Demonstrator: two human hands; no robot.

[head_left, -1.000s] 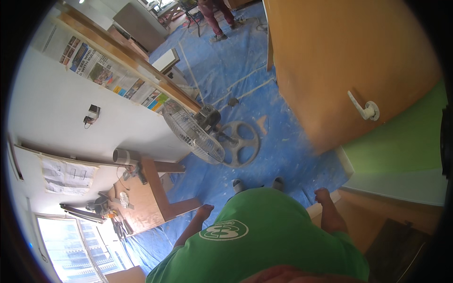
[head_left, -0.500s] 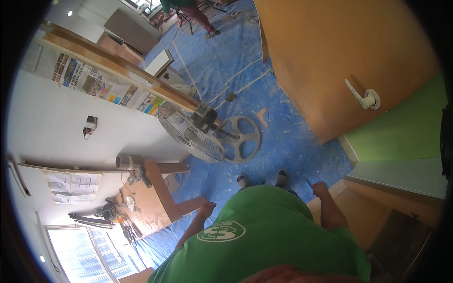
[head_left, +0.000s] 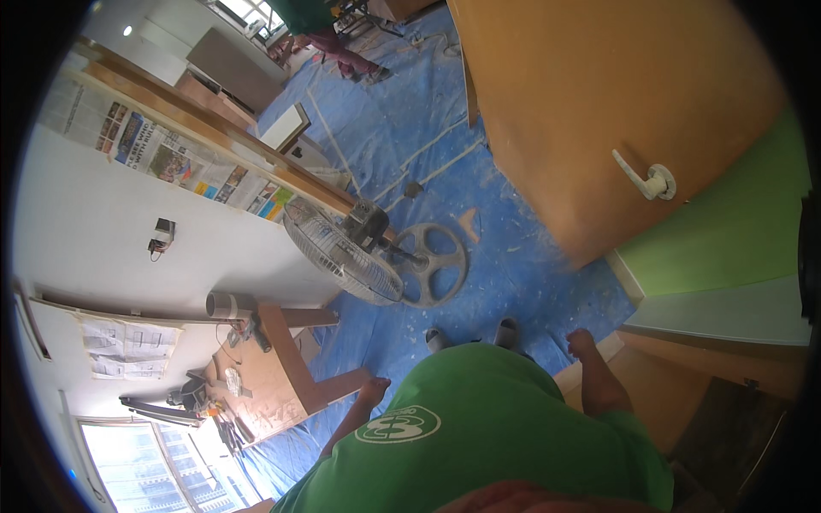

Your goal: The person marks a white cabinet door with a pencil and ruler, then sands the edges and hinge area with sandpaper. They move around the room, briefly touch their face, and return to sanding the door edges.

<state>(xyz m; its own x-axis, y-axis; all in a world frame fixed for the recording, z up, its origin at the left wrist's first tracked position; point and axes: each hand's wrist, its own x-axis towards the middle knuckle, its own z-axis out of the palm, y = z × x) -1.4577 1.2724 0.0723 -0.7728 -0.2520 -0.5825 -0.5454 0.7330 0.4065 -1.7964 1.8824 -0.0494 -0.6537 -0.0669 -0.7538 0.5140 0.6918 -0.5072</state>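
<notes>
My left hand (head_left: 375, 391) hangs low on the left, its fingers curled in. Whether anything is inside it is hidden. It is nearest to the end of a brown board (head_left: 346, 384) that juts from the workbench; I cannot tell whether they touch. On the right, my right hand (head_left: 581, 343) hangs beside my body with the fingers closed. A thin dark thing seems to stick out of it, too small to name. Ahead of my feet stands a grey pedestal fan (head_left: 342, 256) on a round spoked base (head_left: 437, 291).
A workbench (head_left: 265, 389) with tools and wood shavings lies at left. Blue sheeting (head_left: 530, 274) covers the floor. An orange-brown door (head_left: 573, 145) with a white handle (head_left: 654, 182) stands at right. Far off, another person (head_left: 333, 51) stands near a window.
The view has shifted slightly, with the door and fan a little further left. The far person's legs have moved. Both my hands still hang at my sides.
</notes>
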